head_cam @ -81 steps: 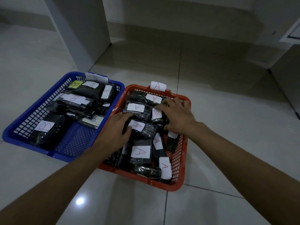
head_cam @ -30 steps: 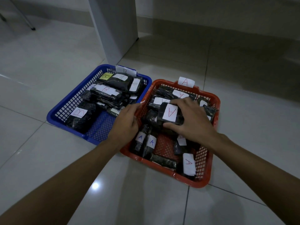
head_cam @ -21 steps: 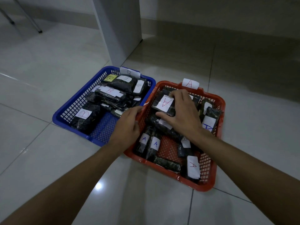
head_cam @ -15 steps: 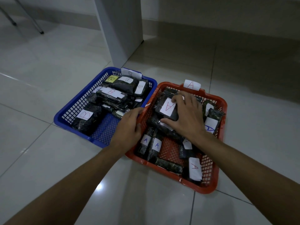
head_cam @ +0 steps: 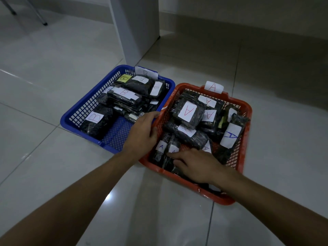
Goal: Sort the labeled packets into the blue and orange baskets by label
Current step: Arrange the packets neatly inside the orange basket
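Side by side on the tiled floor stand a blue basket (head_cam: 71,121) and an orange basket (head_cam: 247,112). The blue one holds several black packets labeled B (head_cam: 124,96); the orange one holds several black packets labeled A, with a large A packet (head_cam: 188,111) lying on top of the pile. My left hand (head_cam: 142,134) grips the orange basket's left rim, thumb inside. My right hand (head_cam: 197,164) rests with straight fingers on the small A packets (head_cam: 162,148) at the near end of the orange basket.
A paper tag marked A (head_cam: 213,87) sticks up from the orange basket's far rim, and a B tag (head_cam: 145,72) from the blue one's. A white pillar (head_cam: 136,29) rises just behind the blue basket. Thin metal legs (head_cam: 40,16) stand far left.
My right hand has let go of the large A packet, left it on the pile, and drawn back to the near end of the orange basket. My left hand stays on the rim.
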The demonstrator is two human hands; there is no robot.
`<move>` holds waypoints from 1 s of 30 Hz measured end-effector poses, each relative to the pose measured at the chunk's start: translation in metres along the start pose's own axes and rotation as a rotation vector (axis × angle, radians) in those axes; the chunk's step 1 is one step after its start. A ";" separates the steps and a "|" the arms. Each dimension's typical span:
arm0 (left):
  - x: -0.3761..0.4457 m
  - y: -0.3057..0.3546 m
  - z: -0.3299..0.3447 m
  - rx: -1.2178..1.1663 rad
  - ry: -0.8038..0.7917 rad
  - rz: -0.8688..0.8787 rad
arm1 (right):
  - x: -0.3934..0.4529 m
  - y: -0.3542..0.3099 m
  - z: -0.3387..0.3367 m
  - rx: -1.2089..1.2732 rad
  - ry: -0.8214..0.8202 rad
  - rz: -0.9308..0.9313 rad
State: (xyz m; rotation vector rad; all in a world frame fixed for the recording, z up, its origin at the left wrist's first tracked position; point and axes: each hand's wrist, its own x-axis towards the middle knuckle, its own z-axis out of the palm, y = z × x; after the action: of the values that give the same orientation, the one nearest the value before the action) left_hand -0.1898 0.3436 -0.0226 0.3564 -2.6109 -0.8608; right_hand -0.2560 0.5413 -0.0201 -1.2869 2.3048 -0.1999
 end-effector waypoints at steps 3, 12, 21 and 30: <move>0.001 -0.002 0.000 0.010 0.006 0.012 | 0.002 -0.001 0.005 0.030 -0.071 0.002; 0.001 -0.004 0.001 0.029 0.016 0.037 | -0.005 0.002 0.013 0.232 -0.102 0.074; -0.006 -0.005 0.002 0.058 0.002 0.071 | -0.010 0.004 -0.011 0.280 -0.111 0.090; -0.018 -0.005 -0.003 0.094 -0.007 0.044 | -0.010 0.011 -0.026 0.198 -0.047 0.092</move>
State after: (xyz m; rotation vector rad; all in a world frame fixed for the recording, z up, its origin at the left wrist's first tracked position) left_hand -0.1713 0.3442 -0.0278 0.3205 -2.6615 -0.7284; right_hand -0.2724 0.5527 0.0023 -1.0741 2.2349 -0.3534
